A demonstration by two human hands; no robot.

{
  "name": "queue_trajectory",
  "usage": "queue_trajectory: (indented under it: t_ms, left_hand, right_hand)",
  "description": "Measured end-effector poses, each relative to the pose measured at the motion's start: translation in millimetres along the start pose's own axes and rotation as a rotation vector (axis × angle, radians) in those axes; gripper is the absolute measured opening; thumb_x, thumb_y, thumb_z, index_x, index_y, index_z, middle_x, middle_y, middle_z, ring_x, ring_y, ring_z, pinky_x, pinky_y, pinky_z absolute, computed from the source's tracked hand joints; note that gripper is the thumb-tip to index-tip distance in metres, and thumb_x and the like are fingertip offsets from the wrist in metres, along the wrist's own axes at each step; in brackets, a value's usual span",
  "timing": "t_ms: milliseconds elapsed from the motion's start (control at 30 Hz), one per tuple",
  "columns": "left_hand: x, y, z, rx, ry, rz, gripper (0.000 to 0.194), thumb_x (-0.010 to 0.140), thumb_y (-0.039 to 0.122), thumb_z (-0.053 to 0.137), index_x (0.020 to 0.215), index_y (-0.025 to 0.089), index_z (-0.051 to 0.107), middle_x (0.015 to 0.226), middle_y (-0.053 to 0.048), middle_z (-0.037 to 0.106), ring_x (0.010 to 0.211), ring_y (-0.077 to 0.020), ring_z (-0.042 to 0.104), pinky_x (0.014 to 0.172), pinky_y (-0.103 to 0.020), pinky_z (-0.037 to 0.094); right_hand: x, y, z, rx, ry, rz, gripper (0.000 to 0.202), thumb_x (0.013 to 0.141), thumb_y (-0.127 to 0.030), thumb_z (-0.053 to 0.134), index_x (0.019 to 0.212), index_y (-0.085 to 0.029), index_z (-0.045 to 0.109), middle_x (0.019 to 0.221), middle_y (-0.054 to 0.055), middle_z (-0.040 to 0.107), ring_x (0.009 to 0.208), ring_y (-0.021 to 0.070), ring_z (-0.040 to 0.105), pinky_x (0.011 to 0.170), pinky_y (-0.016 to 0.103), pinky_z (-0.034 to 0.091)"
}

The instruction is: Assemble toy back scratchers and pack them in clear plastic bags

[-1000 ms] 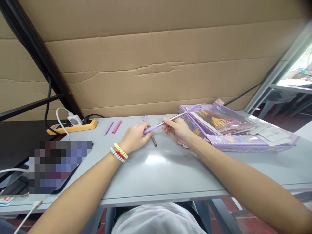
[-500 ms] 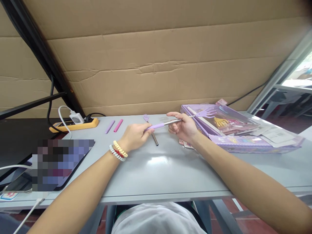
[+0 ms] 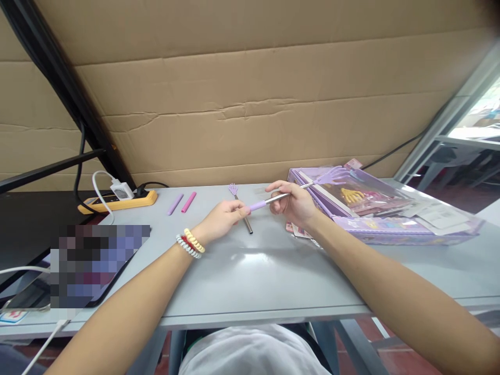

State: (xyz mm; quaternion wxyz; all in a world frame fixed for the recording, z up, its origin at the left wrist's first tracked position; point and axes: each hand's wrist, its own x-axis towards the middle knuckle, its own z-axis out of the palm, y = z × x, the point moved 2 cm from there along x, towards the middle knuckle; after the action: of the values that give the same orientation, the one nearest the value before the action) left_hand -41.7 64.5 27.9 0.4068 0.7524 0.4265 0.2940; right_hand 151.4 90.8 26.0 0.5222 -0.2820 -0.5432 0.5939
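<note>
A back scratcher with a purple hand-shaped head, metal rod [image 3: 276, 197] and purple grip sleeve [image 3: 257, 206] is held across the table between both hands. My left hand [image 3: 222, 217] is closed around the sleeve end, thumb along it. Farther up, my right hand [image 3: 295, 204] grips the metal rod, with the scratcher's head pointing right over the box. Behind my left fingers lies a second purple-headed back scratcher [image 3: 247, 224] on the table, partly covered. Left of it rest a purple sleeve [image 3: 175, 204] and a pink sleeve [image 3: 188, 202].
A purple box [image 3: 344, 224] with a clear lid and yellow and pink back scratchers [image 3: 352, 196] stands right. A yellow power strip [image 3: 146, 199], white charger [image 3: 122, 189] and blurred-out tablet [image 3: 128, 260] are left. Cardboard [image 3: 250, 114] lines the back.
My left hand has shifted slightly right along the sleeve, so less of the purple shows beyond the fingers. My right hand stays on the rod, nearly in place.
</note>
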Motion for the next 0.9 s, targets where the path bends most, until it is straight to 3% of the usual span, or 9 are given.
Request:
queue_trajectory:
  t_ms: [100, 233, 300, 400, 467, 600, 733, 900]
  left_hand:
    - [-0.2, -0.7, -1.5, 0.107, 0.108, 0.058, 0.033, 0.083, 0.051, 0.048, 0.080, 0.019, 0.052, 0.055, 0.007, 0.035, 0.048, -0.0081, 0.029, 0.047, -0.022, 0.024]
    - [-0.5, -4.3, -8.4, 0.390, 0.256, 0.189, 0.023, 0.082, 0.042, 0.053, 0.086, 0.019, 0.055, 0.054, 0.007, 0.042, 0.049, -0.0097, 0.037, 0.050, -0.023, 0.028]
    - [-0.2, -6.7, -13.3, 0.531, 0.329, 0.264, 0.022, 0.082, 0.039, 0.053, 0.090, 0.019, 0.057, 0.055, 0.006, 0.048, 0.050, -0.0106, 0.040, 0.052, -0.024, 0.030]
    - [-0.2, -9.7, -20.4, 0.651, 0.425, 0.372, 0.026, 0.084, 0.041, 0.052, 0.090, 0.018, 0.063, 0.067, -0.001, 0.060, 0.059, -0.0123, 0.049, 0.058, -0.025, 0.034]
    - [-0.7, -10.9, -22.6, 0.662, 0.411, 0.401, 0.032, 0.086, 0.045, 0.049, 0.086, 0.018, 0.065, 0.072, -0.003, 0.062, 0.062, -0.0124, 0.050, 0.060, -0.025, 0.035]
    - [-3.4, -8.7, -18.7, 0.586, 0.302, 0.342, 0.038, 0.086, 0.048, 0.046, 0.081, 0.017, 0.068, 0.058, 0.001, 0.054, 0.054, -0.0098, 0.040, 0.054, -0.024, 0.031]
    - [-5.1, -0.2, -10.8, 0.368, 0.247, 0.177, 0.039, 0.082, 0.050, 0.051, 0.076, 0.016, 0.069, 0.053, 0.004, 0.041, 0.051, -0.0083, 0.031, 0.049, -0.023, 0.025]
    - [-4.6, 9.6, -3.6, 0.112, 0.122, -0.018, 0.042, 0.076, 0.055, 0.056, 0.066, 0.015, 0.065, 0.050, 0.005, 0.027, 0.048, -0.0074, 0.022, 0.046, -0.024, 0.016]
  right_hand:
    - [2.3, -1.8, -5.2, 0.051, 0.087, 0.007, 0.024, 0.070, -0.040, 0.059, 0.077, -0.018, 0.065, 0.040, -0.003, 0.052, 0.037, 0.0114, 0.041, 0.046, 0.027, 0.034]
    - [6.9, -3.1, -12.0, 0.119, 0.151, 0.023, 0.041, 0.071, -0.060, 0.055, 0.060, -0.020, 0.058, 0.038, -0.002, 0.048, 0.035, 0.0104, 0.038, 0.043, 0.026, 0.031]
    - [8.3, -1.8, -13.5, 0.116, 0.188, 0.052, 0.040, 0.072, -0.058, 0.055, 0.058, -0.021, 0.054, 0.037, -0.002, 0.047, 0.034, 0.0099, 0.037, 0.042, 0.026, 0.030]
    - [7.6, 1.5, -11.6, 0.109, 0.212, 0.099, 0.022, 0.071, -0.041, 0.057, 0.067, -0.020, 0.058, 0.039, -0.003, 0.049, 0.035, 0.0102, 0.037, 0.043, 0.025, 0.030]
    - [5.7, 3.2, -8.2, 0.096, 0.181, 0.109, 0.016, 0.069, -0.034, 0.055, 0.074, -0.020, 0.060, 0.040, -0.003, 0.050, 0.037, 0.0110, 0.038, 0.044, 0.025, 0.031]
    - [1.5, 2.0, -2.2, 0.075, 0.105, 0.053, 0.016, 0.067, -0.029, 0.049, 0.074, -0.021, 0.060, 0.036, -0.003, 0.047, 0.034, 0.0115, 0.033, 0.042, 0.026, 0.028]
    - [-0.9, -3.4, 0.9, 0.077, 0.071, -0.034, 0.015, 0.065, -0.027, 0.046, 0.071, -0.021, 0.058, 0.033, -0.003, 0.045, 0.032, 0.0110, 0.029, 0.041, 0.026, 0.027]
    - [-2.8, -0.9, 6.3, 0.078, 0.043, -0.035, 0.013, 0.064, -0.028, 0.046, 0.068, -0.021, 0.057, 0.032, -0.003, 0.044, 0.032, 0.0109, 0.029, 0.041, 0.026, 0.028]
